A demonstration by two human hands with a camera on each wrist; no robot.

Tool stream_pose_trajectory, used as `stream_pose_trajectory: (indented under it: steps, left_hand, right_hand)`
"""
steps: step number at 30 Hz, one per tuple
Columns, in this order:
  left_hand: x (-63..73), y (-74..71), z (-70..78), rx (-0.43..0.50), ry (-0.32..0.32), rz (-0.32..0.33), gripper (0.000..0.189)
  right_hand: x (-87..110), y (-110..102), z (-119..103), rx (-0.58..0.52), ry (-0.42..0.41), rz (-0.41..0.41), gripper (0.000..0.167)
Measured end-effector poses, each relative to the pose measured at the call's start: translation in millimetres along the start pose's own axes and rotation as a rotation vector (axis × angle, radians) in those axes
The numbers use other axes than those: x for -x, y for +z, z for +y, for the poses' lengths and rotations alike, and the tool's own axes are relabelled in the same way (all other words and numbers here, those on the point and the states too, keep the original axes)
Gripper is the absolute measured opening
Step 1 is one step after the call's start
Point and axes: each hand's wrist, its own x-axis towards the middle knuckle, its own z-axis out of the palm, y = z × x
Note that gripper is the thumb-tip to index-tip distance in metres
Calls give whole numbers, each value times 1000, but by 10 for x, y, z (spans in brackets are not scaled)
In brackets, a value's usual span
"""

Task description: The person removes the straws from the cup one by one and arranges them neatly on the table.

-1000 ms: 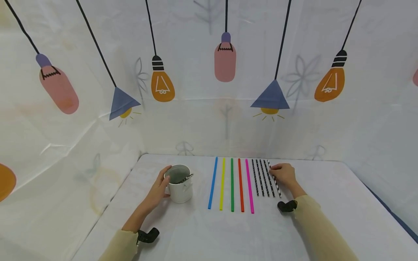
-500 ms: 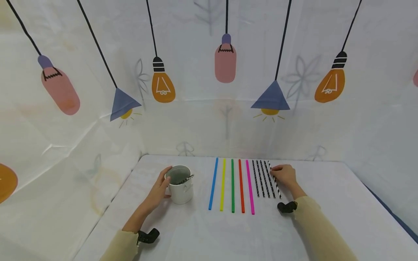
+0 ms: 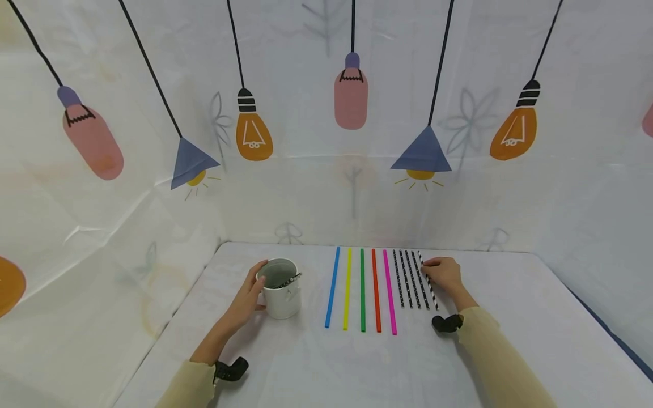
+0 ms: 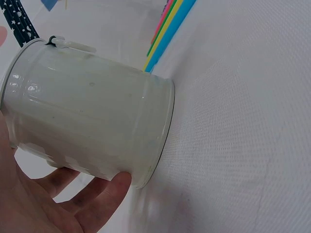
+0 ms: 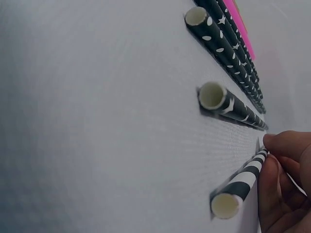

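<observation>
My left hand [image 3: 245, 301] holds a small white metal pail [image 3: 283, 301] at the left of the table, thumb near the rim and fingers round its side. Inside the pail leans a dark patterned paper straw [image 4: 18, 22], its end sticking out over the rim. At the right, my right hand [image 3: 444, 273] pinches a black-and-white striped paper straw [image 5: 245, 180] between thumb and finger. That straw lies along the tabletop, slightly slanted. Just left of it are several black straws [image 5: 223, 48] with white dots or stars, set side by side.
Between the pail and the black straws lie single blue [image 3: 332, 289], yellow [image 3: 347, 289], green [image 3: 363, 289], red [image 3: 376, 290] and pink straws [image 3: 390, 292], spaced apart on the white table [image 3: 326, 368]. A printed white sheet [image 3: 316, 187] rises behind the table.
</observation>
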Motion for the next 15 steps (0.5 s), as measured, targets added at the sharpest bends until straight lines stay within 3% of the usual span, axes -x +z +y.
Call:
stream_pose_trajectory:
  steps: [9, 15]
  left_hand:
    - [1, -4, 11, 1, -8, 1, 47]
    - [7, -9, 24, 20, -8, -7, 46]
  right_hand:
    - [6, 2, -5, -23, 0, -7, 31]
    - [15, 1, -68, -89, 11, 62, 31]
